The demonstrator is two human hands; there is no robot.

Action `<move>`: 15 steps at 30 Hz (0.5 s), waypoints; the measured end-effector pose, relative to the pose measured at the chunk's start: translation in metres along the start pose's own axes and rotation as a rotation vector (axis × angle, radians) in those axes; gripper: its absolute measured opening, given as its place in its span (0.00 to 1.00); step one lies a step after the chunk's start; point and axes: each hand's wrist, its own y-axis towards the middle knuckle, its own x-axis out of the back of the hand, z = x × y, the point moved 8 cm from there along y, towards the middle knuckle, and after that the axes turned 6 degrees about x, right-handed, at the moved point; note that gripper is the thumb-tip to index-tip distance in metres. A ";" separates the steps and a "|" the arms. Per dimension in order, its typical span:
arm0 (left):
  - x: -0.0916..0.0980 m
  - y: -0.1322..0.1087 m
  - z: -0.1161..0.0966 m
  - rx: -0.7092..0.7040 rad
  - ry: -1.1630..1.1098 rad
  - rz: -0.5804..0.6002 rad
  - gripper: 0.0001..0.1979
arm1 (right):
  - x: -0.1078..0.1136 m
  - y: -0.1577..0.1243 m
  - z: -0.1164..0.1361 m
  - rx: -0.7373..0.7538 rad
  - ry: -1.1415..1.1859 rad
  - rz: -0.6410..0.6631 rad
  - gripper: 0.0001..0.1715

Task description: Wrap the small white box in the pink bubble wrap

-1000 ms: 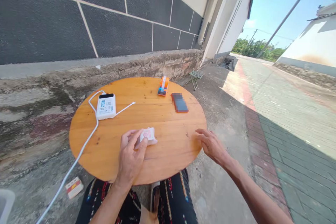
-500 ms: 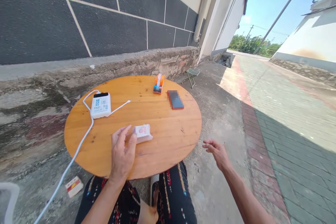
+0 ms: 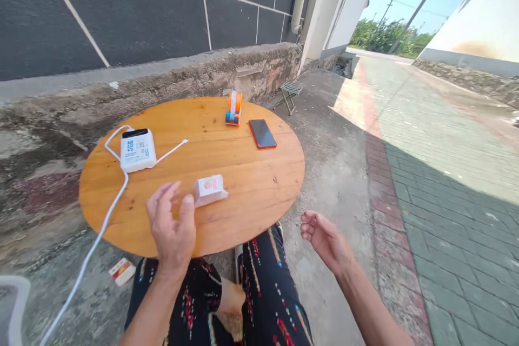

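On the round wooden table (image 3: pixel 239 167) sits a small white paper-wrapped packet (image 3: pixel 211 185) with pink print on top. My left hand (image 3: pixel 172 221) is just left of it, fingers spread, thumb near the packet but apart from it; nothing is in the hand. Off the table's right front edge, my right hand (image 3: pixel 326 240) hovers over the ground with its fingers loosely curled and no object visible in it. Farther back on the table are an orange tape dispenser (image 3: pixel 234 109) and a dark-screened phone (image 3: pixel 263 133) in a red case.
A white power bank (image 3: pixel 138 151) with a short cable (image 3: pixel 172 150) lies at the table's left, and a long white cord (image 3: pixel 97 238) runs down past the edge. A small box (image 3: pixel 121 271) is on the ground. A folding stool (image 3: pixel 290 94) stands behind, near the wall (image 3: pixel 162 21).
My left hand has let go of the packet and drawn back to the left. My right hand's fingers have curled more. The view has tilted slightly, and the packet rests on the table.
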 end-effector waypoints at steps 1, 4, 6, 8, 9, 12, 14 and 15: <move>0.006 -0.005 -0.007 -0.024 0.000 0.007 0.20 | -0.012 -0.007 0.005 0.002 0.033 0.015 0.17; 0.028 -0.034 -0.023 -0.102 0.037 0.057 0.18 | -0.051 -0.030 0.004 -0.017 0.148 0.094 0.13; 0.037 -0.061 -0.024 -0.137 0.064 0.140 0.17 | -0.081 -0.046 -0.012 -0.065 0.195 0.162 0.10; 0.040 -0.090 -0.016 -0.181 0.103 0.262 0.16 | -0.111 -0.063 -0.040 -0.151 0.218 0.230 0.10; 0.043 -0.101 -0.007 -0.185 0.121 0.303 0.15 | -0.124 -0.070 -0.057 -0.208 0.227 0.258 0.11; 0.059 -0.121 0.035 -0.071 0.223 0.355 0.13 | -0.150 -0.077 -0.110 -0.356 0.195 0.282 0.14; 0.077 -0.124 0.065 0.054 0.276 0.335 0.13 | -0.150 -0.061 -0.134 -0.290 0.026 0.252 0.16; 0.087 -0.123 0.077 0.111 0.289 0.312 0.12 | -0.147 -0.047 -0.137 -0.165 -0.144 0.237 0.17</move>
